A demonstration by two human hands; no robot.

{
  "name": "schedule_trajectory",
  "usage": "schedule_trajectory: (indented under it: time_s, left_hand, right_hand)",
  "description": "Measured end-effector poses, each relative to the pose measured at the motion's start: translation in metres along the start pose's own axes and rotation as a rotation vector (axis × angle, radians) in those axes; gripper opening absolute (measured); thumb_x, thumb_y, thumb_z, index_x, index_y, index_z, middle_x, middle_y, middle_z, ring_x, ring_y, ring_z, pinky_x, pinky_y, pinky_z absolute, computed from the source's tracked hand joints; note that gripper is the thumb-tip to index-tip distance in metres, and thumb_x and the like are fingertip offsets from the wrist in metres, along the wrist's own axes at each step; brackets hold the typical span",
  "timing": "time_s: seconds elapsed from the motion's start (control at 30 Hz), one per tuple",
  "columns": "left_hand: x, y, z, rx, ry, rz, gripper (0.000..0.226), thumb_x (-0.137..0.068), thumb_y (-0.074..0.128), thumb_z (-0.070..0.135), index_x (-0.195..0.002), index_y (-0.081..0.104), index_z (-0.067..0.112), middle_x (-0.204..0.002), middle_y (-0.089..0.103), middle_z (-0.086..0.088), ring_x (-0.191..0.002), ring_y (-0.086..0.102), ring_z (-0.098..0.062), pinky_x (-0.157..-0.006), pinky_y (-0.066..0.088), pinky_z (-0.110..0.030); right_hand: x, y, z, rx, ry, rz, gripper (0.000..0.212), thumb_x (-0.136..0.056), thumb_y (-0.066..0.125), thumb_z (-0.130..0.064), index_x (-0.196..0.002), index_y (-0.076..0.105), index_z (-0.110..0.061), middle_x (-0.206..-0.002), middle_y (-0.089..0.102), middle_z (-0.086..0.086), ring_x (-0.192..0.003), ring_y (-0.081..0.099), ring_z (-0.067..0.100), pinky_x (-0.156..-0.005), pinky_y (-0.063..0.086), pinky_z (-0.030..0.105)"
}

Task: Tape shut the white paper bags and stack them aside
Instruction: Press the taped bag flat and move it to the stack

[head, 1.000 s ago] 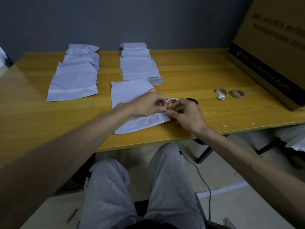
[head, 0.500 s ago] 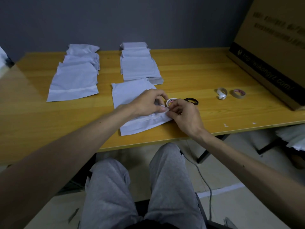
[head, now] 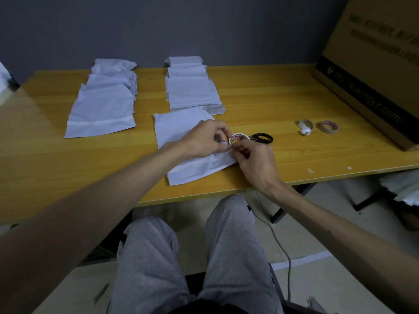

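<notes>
The left hand's (head: 204,141) fingers (head: 221,134) are curled, thumb and fingertips pinching a small white tape end (head: 225,145) at the right edge of the white paper bag (head: 174,130). The right hand's (head: 256,162) fingers (head: 241,151) are curled too, closed on the lower rim of the tape roll (head: 239,136), which stands on edge just past them. The two hands nearly touch.

Taking 12 o'clock as the far wall, the bag lies flat on the wooden table (head: 260,105) near its front edge. Its long axis runs roughly 12 to 6, with the near end swung slightly toward 5. The folded mouth, with a crumpled band across it, is at that near end, pointing at the person.

Black scissor handles (head: 263,138) lie just beside the roll at its 3 o'clock. Further out at 3 o'clock sit a white spare roll (head: 305,126) and a brown spare roll (head: 327,127), close together. A cardboard box (head: 374,64) stands at 2 o'clock.

At 12 o'clock from the bag, almost touching its far end, lies a row of overlapped bags (head: 190,89). At 10 o'clock lies another pile of bags (head: 102,105), the top one with a pale band across its near end.
</notes>
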State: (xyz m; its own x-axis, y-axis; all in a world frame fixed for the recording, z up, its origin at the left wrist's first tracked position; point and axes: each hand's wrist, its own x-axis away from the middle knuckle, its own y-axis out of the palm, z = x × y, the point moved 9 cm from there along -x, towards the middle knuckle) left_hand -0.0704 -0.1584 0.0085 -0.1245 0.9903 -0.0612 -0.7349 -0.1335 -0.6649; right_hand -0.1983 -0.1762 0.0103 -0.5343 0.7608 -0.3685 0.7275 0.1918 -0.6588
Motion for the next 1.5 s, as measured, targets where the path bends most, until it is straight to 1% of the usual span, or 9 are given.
schedule_trajectory:
  time_s: [0.23,0.57,0.7,0.8,1.0,1.1,1.23,1.37,1.5]
  left_hand:
    - [0.003,-0.002,0.003,0.003,0.025,0.02,0.018,-0.078,0.077,0.007,-0.091,0.065,0.011,-0.076,0.071,-0.001,-0.081,0.068,-0.015,-0.082,0.053,-0.034]
    - [0.007,-0.009,0.006,-0.012,0.055,0.094,0.019,-0.074,0.081,0.006,-0.085,0.066,0.01,-0.073,0.071,-0.003,-0.075,0.069,-0.012,-0.079,0.055,-0.031]
    - [0.008,-0.009,0.006,-0.035,0.062,0.101,0.017,-0.075,0.079,0.004,-0.087,0.067,0.006,-0.074,0.071,-0.005,-0.075,0.068,-0.012,-0.074,0.054,-0.03]
    - [0.009,-0.008,0.009,-0.082,0.084,0.091,0.015,-0.078,0.077,0.004,-0.09,0.068,0.004,-0.077,0.069,-0.008,-0.082,0.064,-0.015,-0.074,0.05,-0.022]
    - [0.01,-0.005,0.011,-0.188,0.136,0.059,0.014,-0.082,0.074,0.013,-0.096,0.074,0.008,-0.092,0.064,-0.013,-0.091,0.052,-0.014,-0.069,0.035,-0.005]
    - [0.014,-0.004,0.018,-0.179,0.176,0.019,0.013,-0.084,0.072,0.01,-0.095,0.075,0.003,-0.086,0.068,-0.014,-0.084,0.052,-0.018,-0.069,0.036,-0.009]
    - [0.014,-0.002,0.02,-0.215,0.211,0.002,0.012,-0.089,0.067,0.011,-0.094,0.075,0.003,-0.084,0.067,-0.017,-0.086,0.054,-0.028,-0.07,0.036,-0.019]
    - [0.011,-0.001,0.017,-0.248,0.249,0.026,0.011,-0.089,0.067,0.011,-0.093,0.076,0.006,-0.09,0.066,-0.008,-0.089,0.048,-0.02,-0.075,0.034,-0.02]
    - [0.012,0.003,0.018,-0.288,0.326,0.057,0.009,-0.086,0.069,0.009,-0.086,0.077,0.007,-0.085,0.068,-0.003,-0.093,0.045,-0.013,-0.082,0.039,-0.024]
  right_hand:
    - [0.002,-0.003,0.0,-0.03,0.015,0.042,0.017,-0.085,0.067,-0.006,-0.099,0.075,-0.007,-0.091,0.074,0.011,-0.081,0.067,0.02,-0.075,0.048,0.025]
    - [-0.003,0.003,0.006,-0.044,0.128,-0.002,0.012,-0.085,0.068,-0.015,-0.094,0.075,-0.011,-0.081,0.072,0.007,-0.078,0.064,0.021,-0.076,0.05,0.037]
    - [-0.004,0.005,0.003,-0.049,0.13,-0.009,0.011,-0.086,0.068,-0.015,-0.091,0.074,-0.008,-0.081,0.071,0.007,-0.076,0.062,0.02,-0.07,0.047,0.03]
    - [-0.005,0.01,0.006,-0.065,0.163,-0.03,0.008,-0.085,0.067,-0.012,-0.089,0.073,-0.006,-0.08,0.07,0.006,-0.075,0.061,0.019,-0.063,0.041,0.022]
    - [-0.006,0.011,0.012,-0.051,0.226,-0.012,0.008,-0.081,0.069,-0.013,-0.079,0.073,-0.006,-0.072,0.07,0.008,-0.072,0.062,0.023,-0.064,0.045,0.03]
    - [-0.005,0.012,0.011,-0.017,0.208,-0.012,0.012,-0.08,0.07,-0.016,-0.075,0.072,-0.005,-0.068,0.068,0.01,-0.068,0.061,0.027,-0.062,0.047,0.037]
    - [-0.005,0.011,0.011,-0.046,0.23,-0.024,0.01,-0.082,0.071,-0.018,-0.079,0.074,-0.009,-0.073,0.07,0.007,-0.071,0.063,0.021,-0.067,0.048,0.032]
    - [-0.006,0.01,0.006,-0.017,0.196,-0.044,0.015,-0.084,0.07,-0.022,-0.074,0.071,-0.01,-0.065,0.065,0.005,-0.061,0.055,0.017,-0.056,0.041,0.03]
    - [-0.007,0.012,0.004,0.054,0.152,-0.065,0.012,-0.083,0.064,-0.011,-0.076,0.073,-0.005,-0.063,0.064,0.012,-0.058,0.053,0.023,-0.048,0.03,0.026]
